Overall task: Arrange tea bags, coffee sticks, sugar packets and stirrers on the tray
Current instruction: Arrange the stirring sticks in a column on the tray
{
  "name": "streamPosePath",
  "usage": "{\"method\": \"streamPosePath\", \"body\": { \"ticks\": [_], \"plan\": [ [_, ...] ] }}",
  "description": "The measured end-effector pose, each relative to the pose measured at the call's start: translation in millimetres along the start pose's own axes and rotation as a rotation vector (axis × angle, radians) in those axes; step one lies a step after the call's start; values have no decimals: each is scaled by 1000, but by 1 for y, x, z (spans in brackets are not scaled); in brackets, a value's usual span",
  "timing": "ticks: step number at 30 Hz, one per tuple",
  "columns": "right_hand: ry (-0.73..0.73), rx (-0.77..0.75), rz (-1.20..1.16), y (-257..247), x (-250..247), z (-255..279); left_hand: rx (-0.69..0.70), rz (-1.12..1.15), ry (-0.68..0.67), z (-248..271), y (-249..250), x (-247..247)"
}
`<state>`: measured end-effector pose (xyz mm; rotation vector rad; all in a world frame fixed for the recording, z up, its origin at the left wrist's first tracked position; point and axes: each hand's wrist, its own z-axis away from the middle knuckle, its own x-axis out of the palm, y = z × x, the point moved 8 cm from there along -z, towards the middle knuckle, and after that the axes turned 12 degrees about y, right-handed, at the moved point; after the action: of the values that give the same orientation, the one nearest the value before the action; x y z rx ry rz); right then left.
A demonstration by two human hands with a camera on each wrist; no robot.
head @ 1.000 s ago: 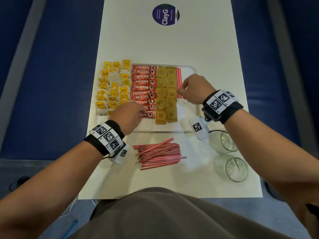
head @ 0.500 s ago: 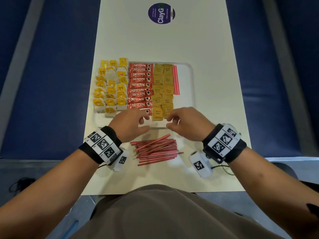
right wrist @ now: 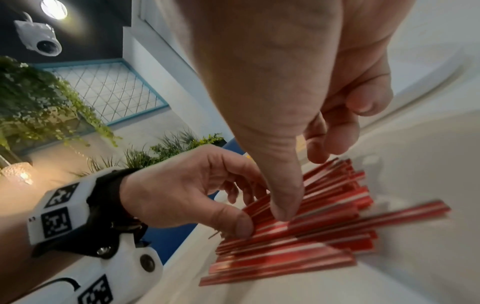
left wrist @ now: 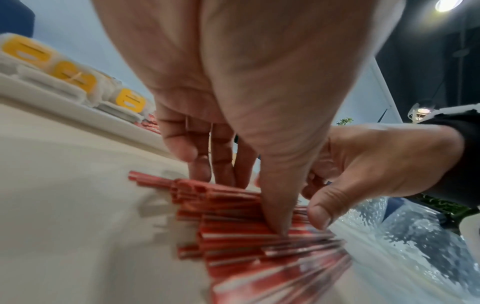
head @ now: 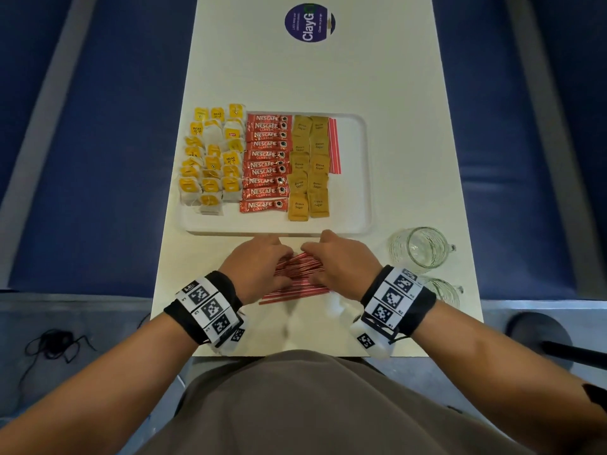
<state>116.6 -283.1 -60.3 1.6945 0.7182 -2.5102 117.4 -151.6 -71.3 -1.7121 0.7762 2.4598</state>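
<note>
A white tray [head: 358, 178] holds yellow tea bags [head: 213, 159] at its left, red coffee sticks [head: 266, 159] beside them, then brown sugar packets [head: 308, 165] and a few red stirrers [head: 334, 146]. On the table just in front of the tray lies a loose pile of red stirrers [head: 299, 267] [left wrist: 233, 236] [right wrist: 311, 236]. My left hand [head: 262, 264] [left wrist: 244, 203] grips the pile's left part, thumb on the near side and fingers curled over the far side. My right hand [head: 335, 261] [right wrist: 301, 185] clasps the right part the same way.
Two glass mugs [head: 417, 247] [head: 443, 290] stand on the table right of my right wrist. A round purple sticker [head: 309, 23] lies at the table's far end. Blue benches flank the narrow white table, whose near edge is at my waist.
Both hands have drawn back from the tray to the stirrer pile. The right hand left the stirrers laid beside the sugar packets, and both hands now close round the pile.
</note>
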Motion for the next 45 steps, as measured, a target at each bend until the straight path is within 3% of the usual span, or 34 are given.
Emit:
{"method": "streamPosePath", "body": {
  "ticks": [9, 34, 41, 45],
  "plan": [
    [48, 34, -54, 7, 8, 1, -86, 78, 61, 5, 0, 5],
    [150, -24, -147, 7, -5, 10, -82, 63, 174, 14, 5, -8],
    [185, -67, -181, 8, -15, 9, -50, 217, 206, 20, 9, -16],
    [170, -50, -291, 8, -23, 7, -59, 328, 157, 21, 11, -14]
  ]
}}
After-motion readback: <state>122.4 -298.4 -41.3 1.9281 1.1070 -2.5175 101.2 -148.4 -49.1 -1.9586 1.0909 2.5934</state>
